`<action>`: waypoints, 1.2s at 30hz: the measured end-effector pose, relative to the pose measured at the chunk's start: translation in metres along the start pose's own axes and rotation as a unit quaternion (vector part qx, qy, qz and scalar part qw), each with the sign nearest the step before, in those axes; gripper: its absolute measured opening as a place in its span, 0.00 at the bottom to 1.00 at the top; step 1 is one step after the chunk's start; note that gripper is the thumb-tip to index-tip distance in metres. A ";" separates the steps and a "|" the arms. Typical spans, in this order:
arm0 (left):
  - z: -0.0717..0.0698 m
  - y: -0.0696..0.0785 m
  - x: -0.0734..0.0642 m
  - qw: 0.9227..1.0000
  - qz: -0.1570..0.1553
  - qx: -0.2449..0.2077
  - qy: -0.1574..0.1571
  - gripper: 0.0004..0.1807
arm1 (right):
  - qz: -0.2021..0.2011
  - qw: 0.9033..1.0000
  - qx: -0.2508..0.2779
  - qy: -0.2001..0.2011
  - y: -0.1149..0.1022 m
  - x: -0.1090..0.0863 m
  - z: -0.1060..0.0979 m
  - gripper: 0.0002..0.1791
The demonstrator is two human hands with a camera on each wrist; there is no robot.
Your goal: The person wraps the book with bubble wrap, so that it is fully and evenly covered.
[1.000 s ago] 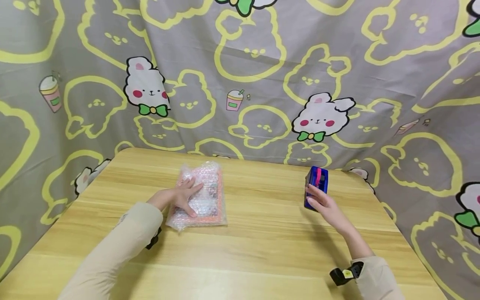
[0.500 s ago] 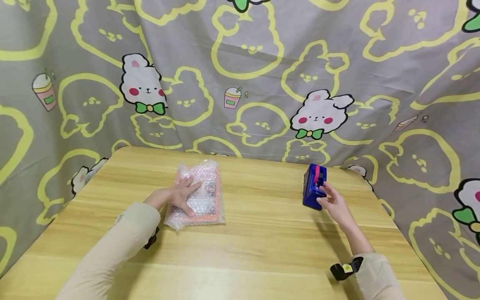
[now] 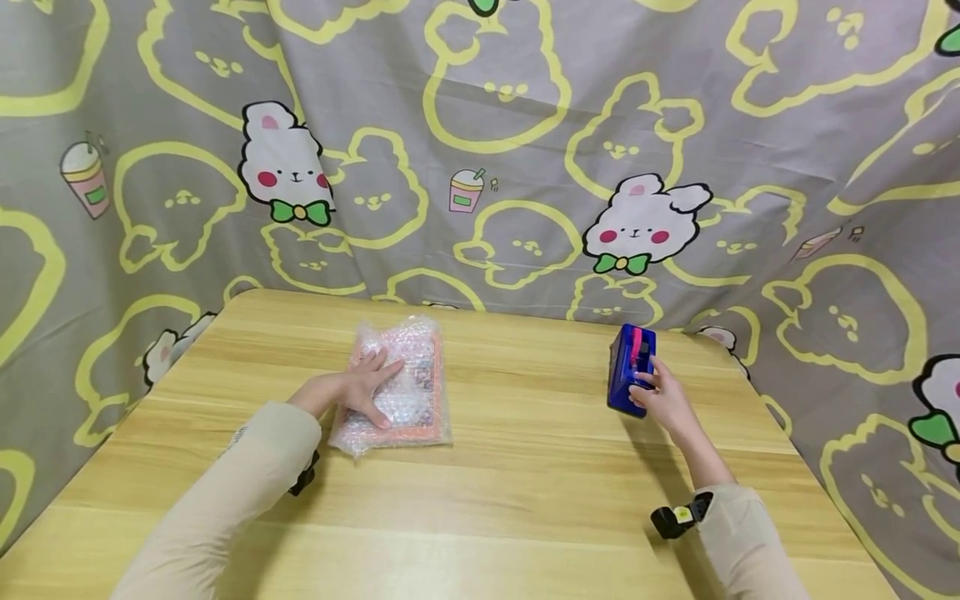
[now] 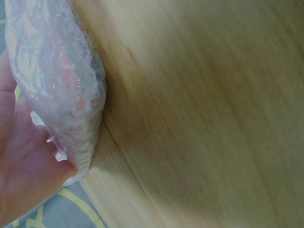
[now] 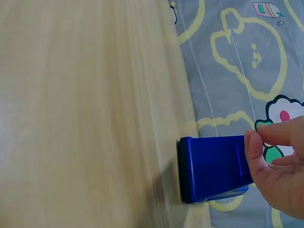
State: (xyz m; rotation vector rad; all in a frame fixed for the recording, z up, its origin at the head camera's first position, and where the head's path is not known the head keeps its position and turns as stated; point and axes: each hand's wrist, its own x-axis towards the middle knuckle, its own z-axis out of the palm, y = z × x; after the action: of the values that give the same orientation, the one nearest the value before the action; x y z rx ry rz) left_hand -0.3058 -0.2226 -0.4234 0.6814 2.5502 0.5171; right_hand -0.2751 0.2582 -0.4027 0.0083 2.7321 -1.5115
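A bubble-wrapped package [image 3: 416,400] with an orange-pink border lies flat toward the left of the table. My left hand [image 3: 362,390] rests on it with its fingers spread, and its palm side shows against the wrinkled plastic [image 4: 61,80] in the left wrist view. Toward the back right stands a blue tape dispenser [image 3: 619,375] holding a pink-cored roll [image 3: 637,343]. At the dispenser's near end, my right hand [image 3: 666,402] has thumb and index fingertips [image 5: 253,138] brought together, pinching at the tape's end. The clear tape itself is hard to make out.
The wooden table [image 3: 510,492] has a rounded back left corner. A grey curtain [image 3: 517,192] with yellow outlines and white rabbits hangs close behind and along both sides. A small black wrist camera [image 3: 678,518] sits at the right cuff.
My right hand has shifted from over the dispenser's middle to its near end, and its fingertips have come together. The dispenser has moved only slightly. My left hand keeps its place on the package.
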 end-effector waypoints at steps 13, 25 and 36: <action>0.000 0.000 0.001 1.000 -0.007 0.000 -0.003 0.62 | 0.038 0.972 0.231 0.016 0.008 0.005 0.001 0.31; 0.000 0.000 0.000 1.000 0.001 -0.005 0.001 0.62 | 0.111 0.906 0.406 0.026 0.004 0.006 0.002 0.17; 0.001 -0.001 0.000 1.000 0.002 -0.008 0.002 0.62 | 0.102 0.858 0.503 0.015 0.012 0.005 0.003 0.10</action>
State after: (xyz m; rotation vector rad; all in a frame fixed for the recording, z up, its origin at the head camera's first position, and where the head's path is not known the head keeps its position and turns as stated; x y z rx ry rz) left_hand -0.3059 -0.2233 -0.4244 0.6801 2.5460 0.5409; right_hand -0.2798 0.2618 -0.4148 0.3172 1.5506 -2.6142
